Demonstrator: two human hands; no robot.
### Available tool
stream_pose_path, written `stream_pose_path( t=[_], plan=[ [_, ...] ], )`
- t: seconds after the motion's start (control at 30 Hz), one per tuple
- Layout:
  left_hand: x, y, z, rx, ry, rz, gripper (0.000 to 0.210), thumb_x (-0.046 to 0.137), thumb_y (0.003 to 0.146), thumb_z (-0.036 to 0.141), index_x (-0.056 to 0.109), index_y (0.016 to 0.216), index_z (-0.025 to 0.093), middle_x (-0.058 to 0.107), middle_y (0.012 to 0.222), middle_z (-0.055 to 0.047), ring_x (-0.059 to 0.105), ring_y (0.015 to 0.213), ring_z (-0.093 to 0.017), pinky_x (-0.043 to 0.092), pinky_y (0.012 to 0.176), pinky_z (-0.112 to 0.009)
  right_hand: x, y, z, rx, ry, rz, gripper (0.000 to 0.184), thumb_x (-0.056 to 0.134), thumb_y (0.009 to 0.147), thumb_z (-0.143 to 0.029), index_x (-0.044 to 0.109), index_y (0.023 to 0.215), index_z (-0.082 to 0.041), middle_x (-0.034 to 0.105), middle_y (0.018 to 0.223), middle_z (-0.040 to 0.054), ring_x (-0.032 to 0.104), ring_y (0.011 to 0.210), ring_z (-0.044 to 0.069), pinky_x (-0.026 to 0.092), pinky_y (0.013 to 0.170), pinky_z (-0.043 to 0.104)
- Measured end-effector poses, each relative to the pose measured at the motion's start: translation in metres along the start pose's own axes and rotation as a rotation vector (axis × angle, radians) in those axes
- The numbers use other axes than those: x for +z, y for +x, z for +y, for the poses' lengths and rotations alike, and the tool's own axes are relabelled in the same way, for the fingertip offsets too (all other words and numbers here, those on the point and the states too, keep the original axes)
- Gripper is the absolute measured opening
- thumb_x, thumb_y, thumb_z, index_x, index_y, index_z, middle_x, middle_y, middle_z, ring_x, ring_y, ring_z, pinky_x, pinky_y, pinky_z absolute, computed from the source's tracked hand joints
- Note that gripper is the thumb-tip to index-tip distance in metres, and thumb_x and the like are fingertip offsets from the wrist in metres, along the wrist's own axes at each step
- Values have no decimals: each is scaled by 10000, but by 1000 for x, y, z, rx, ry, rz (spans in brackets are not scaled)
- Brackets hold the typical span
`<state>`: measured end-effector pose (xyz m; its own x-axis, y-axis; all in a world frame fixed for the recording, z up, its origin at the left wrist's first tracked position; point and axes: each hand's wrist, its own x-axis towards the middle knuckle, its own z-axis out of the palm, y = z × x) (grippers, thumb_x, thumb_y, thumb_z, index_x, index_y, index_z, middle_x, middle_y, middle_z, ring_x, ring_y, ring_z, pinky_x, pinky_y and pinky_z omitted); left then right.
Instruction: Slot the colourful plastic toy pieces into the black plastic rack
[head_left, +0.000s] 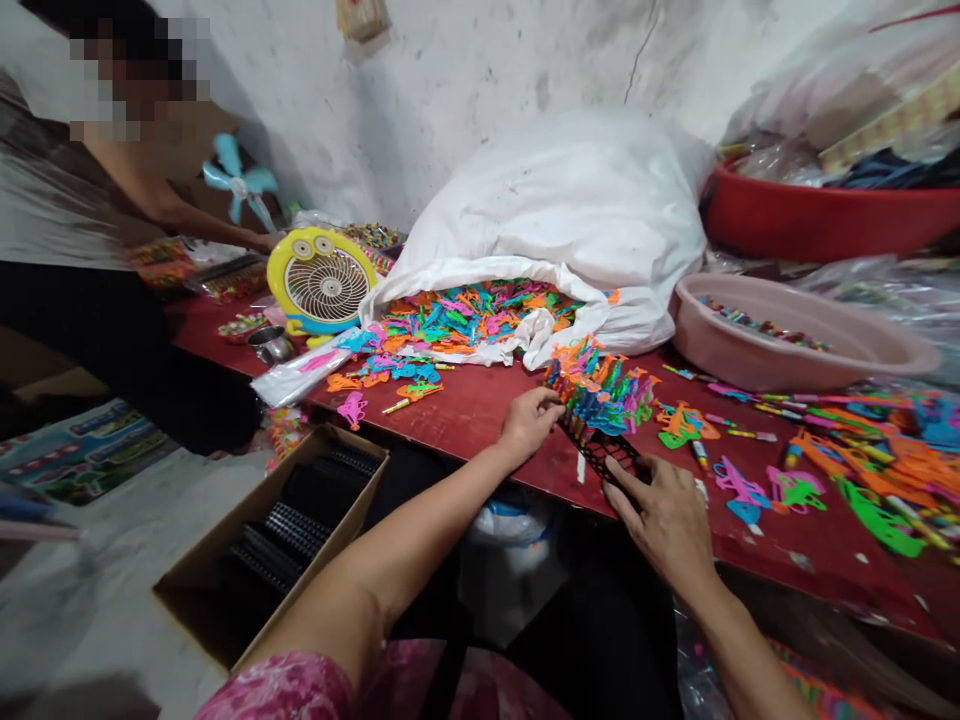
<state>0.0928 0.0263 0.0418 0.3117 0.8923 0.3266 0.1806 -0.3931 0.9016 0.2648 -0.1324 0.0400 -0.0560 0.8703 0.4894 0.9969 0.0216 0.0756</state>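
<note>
1. The left hand (531, 425) is partly closed, fingers curled, its fingertips at the left end of a black grid tray (596, 455); whether they pinch the tray or a toy on it, I cannot tell. The right hand (667, 515) is half open, thumb and bent fingers holding the tray's right, near end.
2. The red table (450, 410) runs across the scene; the tray is at its near edge, slanting from far left to near right. A bare strip of tabletop lies left of the left hand, and a smaller one just right of the right hand.
3. The large white sack (570, 190) bounds the far side, its open mouth full of coloured pieces and facing the hands.
4. The red basin (825, 215) is far right; nearer, the pink basin (750, 365) limits room beyond the right hand.
5. The cardboard box (210, 560), below the table's edge at near left, holds black trays (296, 530), with the left forearm just beside it.
6. The yellow fan (330, 285) is at far left, beside the sack.
7. Upright toys (600, 385) crowd the far part of the held tray.
8. Loose toys (885, 460) spread over the table at right.
</note>
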Motion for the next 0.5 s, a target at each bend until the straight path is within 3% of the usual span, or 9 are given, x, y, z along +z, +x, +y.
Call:
stream_pose_path(
  t=[0.17,0.33,0.43,0.5],
  plan=[
    [-22,-28,-2,-28,-64,55,139,608,823,149,657,952,142,631,706,23,581,556,-78,460,536,-172,10,8,20,-114,185,-80,361,459,967,-416,689,1229,-321,560,1232,132,519,1073,294,470,841,446],
    [-47,-59,-1,9,-23,139,150,598,870,239,706,953,175,665,837,-25,605,642,-104,495,619,-215,21,35,37,-238,339,-211,364,468,959,-418,655,1266,-361,544,1322,107,515,1173,291,458,913,479],
    [-60,-69,3,54,63,246,160,596,888,284,686,973,182,667,886,-42,628,736,-137,524,711,-257,25,46,39,-250,389,-264,377,446,961,-396,638,1283,-361,510,1392,97,497,1233,290,445,950,512],
    [-68,-67,6,109,169,351,275,682,836,340,643,1054,177,657,1016,-79,637,913,-195,527,844,-324,28,49,38,-243,406,-277,383,444,958,-385,632,1290,-357,487,1427,89,485,1261,287,436,973,528]
  ],
)
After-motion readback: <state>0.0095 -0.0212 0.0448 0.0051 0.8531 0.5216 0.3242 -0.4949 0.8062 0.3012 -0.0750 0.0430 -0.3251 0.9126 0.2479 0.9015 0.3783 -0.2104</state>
